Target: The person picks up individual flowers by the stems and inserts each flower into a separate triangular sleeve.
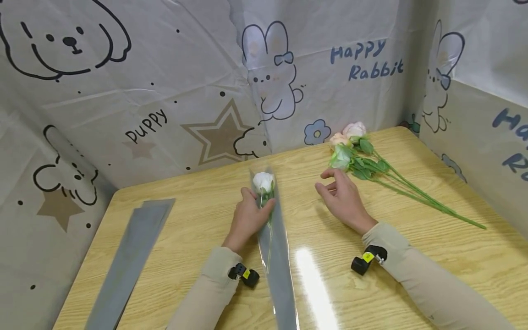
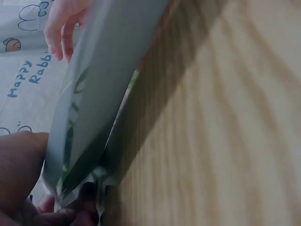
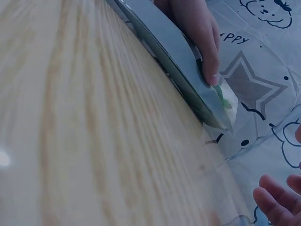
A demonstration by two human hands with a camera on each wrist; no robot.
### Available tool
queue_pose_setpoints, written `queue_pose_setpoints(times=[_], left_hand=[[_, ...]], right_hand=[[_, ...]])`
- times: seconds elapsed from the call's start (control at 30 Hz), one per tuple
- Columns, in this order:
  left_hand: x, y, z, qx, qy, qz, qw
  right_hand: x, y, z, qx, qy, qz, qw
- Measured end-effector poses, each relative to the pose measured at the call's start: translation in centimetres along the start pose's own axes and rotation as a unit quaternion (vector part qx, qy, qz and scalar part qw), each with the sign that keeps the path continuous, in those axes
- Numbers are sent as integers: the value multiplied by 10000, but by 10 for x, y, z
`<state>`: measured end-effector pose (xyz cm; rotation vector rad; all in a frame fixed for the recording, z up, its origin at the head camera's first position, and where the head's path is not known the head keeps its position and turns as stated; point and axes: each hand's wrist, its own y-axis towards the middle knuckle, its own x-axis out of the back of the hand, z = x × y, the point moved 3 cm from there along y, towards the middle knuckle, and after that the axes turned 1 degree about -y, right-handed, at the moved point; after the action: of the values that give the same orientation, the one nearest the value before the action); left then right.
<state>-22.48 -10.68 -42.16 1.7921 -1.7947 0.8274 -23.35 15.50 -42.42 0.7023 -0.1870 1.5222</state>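
Observation:
A white artificial rose lies inside a long grey-and-clear wrapping sleeve in the middle of the table. My left hand grips the sleeve just below the bloom, thumb on one side and fingers on the other. In the right wrist view, that thumb presses on the sleeve near the white petals. My right hand hovers to the right with loosely bent fingers, holding nothing. Just beyond it lie a green-white rose and pink roses, their stems reaching right.
More flat grey sleeves lie stacked on the left of the wooden table. Printed white sheeting stands along the back and both sides. A bright reflection shows on the tabletop right of the sleeve.

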Motion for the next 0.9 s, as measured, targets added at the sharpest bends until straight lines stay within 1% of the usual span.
queue_pose_setpoints(times=[0.17, 0.33, 0.43, 0.57, 0.7, 0.8, 0.9], left_hand=[[4, -2, 1, 30, 275, 96, 9996], [12, -3, 2, -28, 315, 200, 9993], [19, -2, 5, -7, 402, 194, 9990], [31, 0, 11, -41, 595, -68, 9982], [46, 4, 21, -110, 588, -453, 9972], [59, 6, 31, -100, 565, -605, 9965], [74, 6, 43, -69, 695, -690, 9952]], right_hand=[[-2, 0, -1, 97, -25, 8, 9999], [-2, -1, -3, 114, -35, -68, 9999], [-2, -1, -4, 83, -21, -104, 9999], [-2, -3, -5, 77, 3, -165, 9998], [-2, -3, -7, 109, 28, -211, 9997], [-3, -3, -8, 125, 44, -222, 9997], [-4, -3, -10, 126, 80, -202, 9997]])
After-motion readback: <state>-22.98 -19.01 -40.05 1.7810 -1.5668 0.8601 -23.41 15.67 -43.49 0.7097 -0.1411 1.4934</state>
